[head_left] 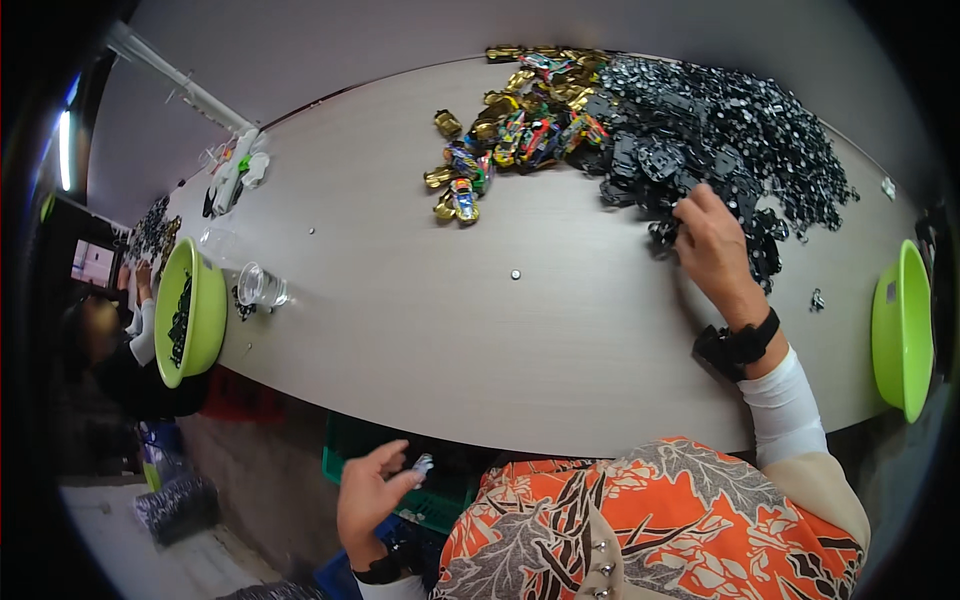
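Hand (right) (715, 246) curled over black parts (640, 160), hold unclear; left hand (370, 492) spread wide.

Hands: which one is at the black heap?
The right hand is at the black heap; the left hand is off the table, near the green crate.

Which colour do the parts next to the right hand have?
The parts are glossy black, best seen in the head view.
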